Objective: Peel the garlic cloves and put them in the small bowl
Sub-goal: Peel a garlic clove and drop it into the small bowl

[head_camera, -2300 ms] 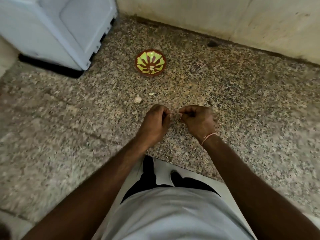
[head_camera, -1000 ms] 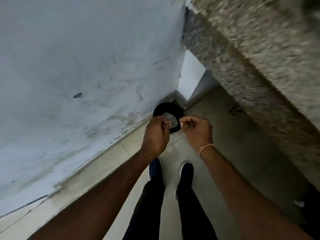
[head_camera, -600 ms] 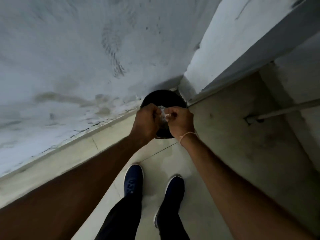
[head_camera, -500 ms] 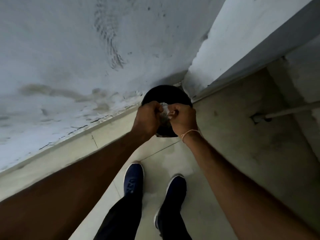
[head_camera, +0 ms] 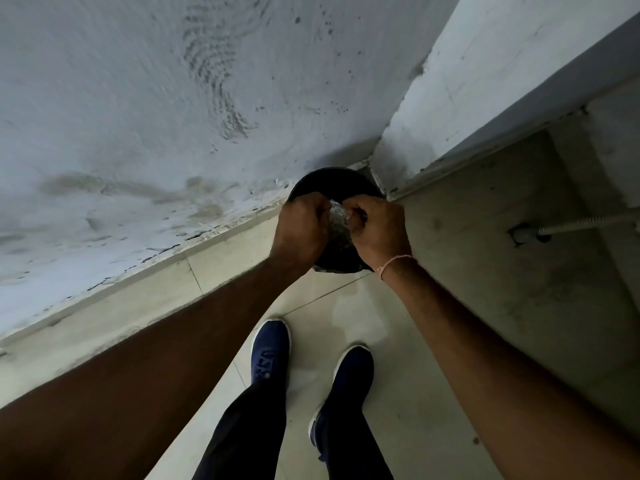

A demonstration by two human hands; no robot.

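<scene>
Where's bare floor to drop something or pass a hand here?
Bare pale floor tile right of the dark blue shoes, up to the concrete counter base. Crowded by the round black bin in the wall corner, where left hand and right hand meet.

Stained pale wall (head_camera: 145, 109) meets grey tiled floor (head_camera: 398, 341).

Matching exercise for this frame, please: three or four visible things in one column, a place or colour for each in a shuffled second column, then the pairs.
1. black bin
2. wrist thread
3. shoes
4. left hand

A. dark blue, on the floor tiles
B. pink, on the right arm
C. in the wall corner, under both hands
D. fingers curled, facing the other hand

Pairs: 1-C, 2-B, 3-A, 4-D
</scene>
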